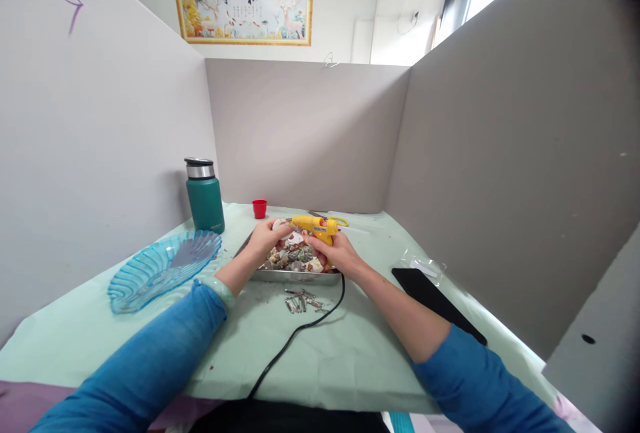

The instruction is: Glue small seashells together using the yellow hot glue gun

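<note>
My right hand [336, 252] is closed round the handle of a yellow hot glue gun [315, 223], whose nozzle points left. A small white piece that looks like a seashell [281, 224] is pinched in my left hand [267, 240], close to the nozzle. Whether the nozzle touches it I cannot tell. Both hands are above a metal tray [295, 278] holding a heap of mixed shells [295, 256]. From the glue gun a black cord [295, 333] runs down over the front edge of the table. Several small metal clips or pins [303, 301] lie before the tray.
A blue shell-shaped dish [163, 270] and a green bottle [205, 200] stand at left. Behind the tray are a red cup [259, 209] and yellow-handled scissors [342, 221]. A black flat pad [437, 303] and clear plastic bag [425, 265] lie right. Grey partitions [305, 133] surround the table.
</note>
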The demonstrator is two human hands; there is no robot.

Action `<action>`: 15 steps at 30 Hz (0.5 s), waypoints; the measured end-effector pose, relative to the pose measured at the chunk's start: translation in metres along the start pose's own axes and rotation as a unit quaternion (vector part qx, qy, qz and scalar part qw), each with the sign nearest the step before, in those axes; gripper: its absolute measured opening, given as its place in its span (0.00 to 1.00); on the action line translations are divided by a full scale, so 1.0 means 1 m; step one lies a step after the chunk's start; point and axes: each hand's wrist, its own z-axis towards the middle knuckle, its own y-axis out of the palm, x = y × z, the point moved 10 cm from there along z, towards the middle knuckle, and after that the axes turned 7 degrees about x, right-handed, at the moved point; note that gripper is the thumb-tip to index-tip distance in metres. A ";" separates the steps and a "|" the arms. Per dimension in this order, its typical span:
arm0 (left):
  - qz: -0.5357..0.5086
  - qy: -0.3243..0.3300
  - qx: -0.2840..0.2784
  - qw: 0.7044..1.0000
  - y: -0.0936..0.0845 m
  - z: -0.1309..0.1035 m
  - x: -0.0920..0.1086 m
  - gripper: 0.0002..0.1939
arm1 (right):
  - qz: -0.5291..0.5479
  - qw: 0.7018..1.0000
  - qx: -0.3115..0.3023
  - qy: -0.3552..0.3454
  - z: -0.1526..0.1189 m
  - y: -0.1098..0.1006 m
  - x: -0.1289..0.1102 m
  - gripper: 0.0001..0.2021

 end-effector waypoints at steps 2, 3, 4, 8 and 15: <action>0.000 -0.001 0.002 1.000 -0.001 0.000 0.000 0.16 | -0.002 1.000 -0.001 0.002 0.000 0.000 0.000 0.18; 0.000 -0.001 0.003 1.000 -0.001 0.000 0.000 0.15 | -0.003 1.000 0.000 0.003 0.000 0.000 -0.001 0.18; -0.001 -0.002 0.004 1.000 -0.001 0.000 0.000 0.15 | -0.004 1.000 0.000 0.003 -0.001 0.000 -0.001 0.18; -0.018 -0.007 0.007 1.000 -0.002 0.000 0.001 0.15 | 0.000 1.000 -0.002 -0.002 -0.001 0.001 -0.003 0.17; -0.016 -0.009 0.002 1.000 0.000 0.001 0.001 0.14 | -0.004 1.000 0.001 0.011 -0.003 0.001 -0.003 0.17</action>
